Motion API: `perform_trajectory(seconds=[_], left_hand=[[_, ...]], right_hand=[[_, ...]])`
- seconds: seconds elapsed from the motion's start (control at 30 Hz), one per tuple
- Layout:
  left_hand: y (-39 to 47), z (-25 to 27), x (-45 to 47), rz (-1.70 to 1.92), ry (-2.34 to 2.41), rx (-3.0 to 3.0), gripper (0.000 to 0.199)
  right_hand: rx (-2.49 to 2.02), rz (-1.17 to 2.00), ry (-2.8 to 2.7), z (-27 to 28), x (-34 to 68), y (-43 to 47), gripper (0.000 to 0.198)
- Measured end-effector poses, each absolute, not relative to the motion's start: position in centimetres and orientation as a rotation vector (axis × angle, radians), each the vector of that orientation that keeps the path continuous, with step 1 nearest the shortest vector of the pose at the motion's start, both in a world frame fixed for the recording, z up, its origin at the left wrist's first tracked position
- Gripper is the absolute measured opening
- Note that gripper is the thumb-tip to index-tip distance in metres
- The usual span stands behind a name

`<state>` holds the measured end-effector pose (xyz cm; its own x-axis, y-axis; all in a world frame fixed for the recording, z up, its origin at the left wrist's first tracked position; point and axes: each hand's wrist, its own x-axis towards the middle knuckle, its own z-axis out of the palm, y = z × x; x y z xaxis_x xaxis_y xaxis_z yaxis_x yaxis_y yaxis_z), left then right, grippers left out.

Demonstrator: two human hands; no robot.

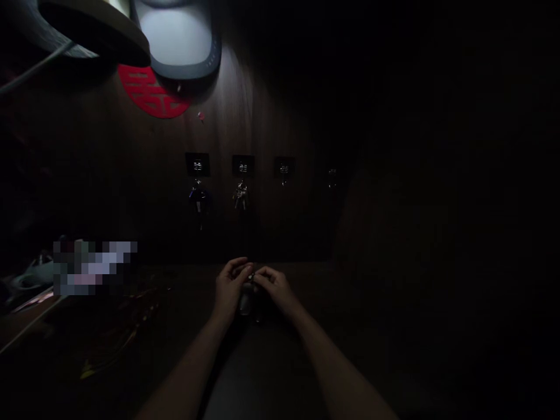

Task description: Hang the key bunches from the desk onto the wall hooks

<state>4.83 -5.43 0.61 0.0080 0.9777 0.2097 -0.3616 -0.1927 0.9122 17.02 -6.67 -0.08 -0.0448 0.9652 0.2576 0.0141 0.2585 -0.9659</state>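
Note:
My left hand (231, 284) and my right hand (275, 284) meet low in the middle of the head view. Both have bent fingers, with thumbs and fingertips pinching a small dark thing with a metallic glint. It looks like a key ring (251, 277). Below the fingertips, between the hands, a smooth greyish rounded piece (245, 304) hangs or lies, with a small dark bit beside it. Dim light hides the finer detail. On the wall beyond, two bunches of keys, a dark one (199, 198) and a silvery one (241, 196), hang from hooks.
Two more hooks, the nearer one (284, 169) on a dark plate, are on the brown wall to the right. Above are a red round paper decoration (153, 96) and a pale device (177, 38). Cluttered items and a cable (32, 324) lie at left. The right side is nearly black.

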Motion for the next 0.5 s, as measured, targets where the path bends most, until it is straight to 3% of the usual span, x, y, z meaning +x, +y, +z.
perform_trajectory(seconds=[0.27,0.5], left_hand=[[-4.5,0.1,3.9,1.590,0.957,1.112,0.037],[-1.8,-2.5,2.9,1.675,1.100,1.073,0.038]], right_hand=[[-0.989,0.878,-1.149,1.3,17.6,-5.9,0.022],[-0.957,0.557,-1.055,7.2,20.8,-2.9,0.016]])
